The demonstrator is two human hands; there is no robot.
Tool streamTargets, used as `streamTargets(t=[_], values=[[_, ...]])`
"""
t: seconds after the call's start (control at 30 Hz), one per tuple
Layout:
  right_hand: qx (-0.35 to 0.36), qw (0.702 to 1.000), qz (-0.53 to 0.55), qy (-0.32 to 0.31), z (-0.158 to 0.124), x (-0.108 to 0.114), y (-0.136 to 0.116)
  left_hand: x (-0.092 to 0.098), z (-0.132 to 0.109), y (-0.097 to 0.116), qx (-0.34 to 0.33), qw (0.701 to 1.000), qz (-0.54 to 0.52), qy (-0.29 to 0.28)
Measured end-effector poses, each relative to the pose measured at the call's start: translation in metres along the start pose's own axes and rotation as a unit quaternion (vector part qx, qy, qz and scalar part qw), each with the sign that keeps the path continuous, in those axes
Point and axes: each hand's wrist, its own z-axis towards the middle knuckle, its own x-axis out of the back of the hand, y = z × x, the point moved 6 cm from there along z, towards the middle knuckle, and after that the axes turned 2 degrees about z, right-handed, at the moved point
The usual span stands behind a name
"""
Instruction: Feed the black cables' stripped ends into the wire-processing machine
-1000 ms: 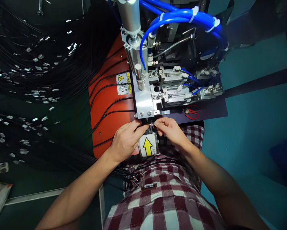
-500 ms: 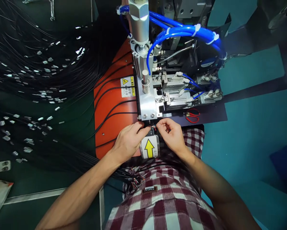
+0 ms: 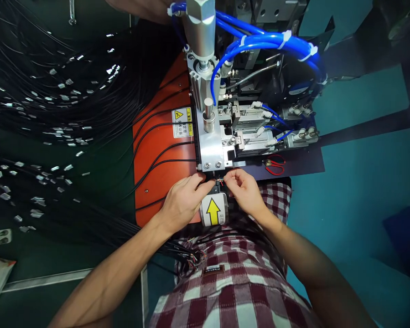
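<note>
My left hand (image 3: 184,197) is closed at the front end of the machine (image 3: 208,148), its thumb and forefinger at a cable end with small coloured wires (image 3: 220,181). Facing it from the right, my right hand (image 3: 243,189) pinches at the same thin wires; what exactly lies between its fingertips is too small to make out. Just below the fingertips is a label with a yellow arrow (image 3: 213,212). Black cables (image 3: 170,146) run across the orange plate (image 3: 153,182) into the machine's left side.
Red-handled snips (image 3: 275,165) lie right of my right hand. Many black cables with shiny ends (image 3: 71,100) spread over the dark green table (image 3: 98,255). Blue air hoses (image 3: 266,43) arch above the machine. Stripped cable ends (image 3: 195,258) rest by my lap.
Another person's arm or hand now shows at the top edge, left of the machine. My hands stay almost in place; the view has shifted slightly.
</note>
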Motion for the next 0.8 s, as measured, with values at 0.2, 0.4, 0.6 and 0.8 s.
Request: streamTargets(t=[0.2, 0.4, 0.6, 0.8], values=[[0.066, 0.984, -0.151, 0.064, -0.011, 0.013, -0.025, -0.002, -0.001, -0.001, 0.007, 1.000, -0.003, -0.007], [0.156, 0.967, -0.186, 0.082, -0.015, -0.005, -0.040, -0.003, -0.002, -0.001, 0.002, 1.000, 0.002, -0.009], [0.118, 0.977, -0.169, 0.061, -0.010, 0.003, -0.031, -0.003, -0.002, -0.002, 0.007, 1.000, 0.001, -0.011], [0.065, 0.991, -0.110, 0.027, -0.005, 0.001, -0.018, -0.003, -0.002, -0.002, 0.008, 1.000, 0.000, -0.015]])
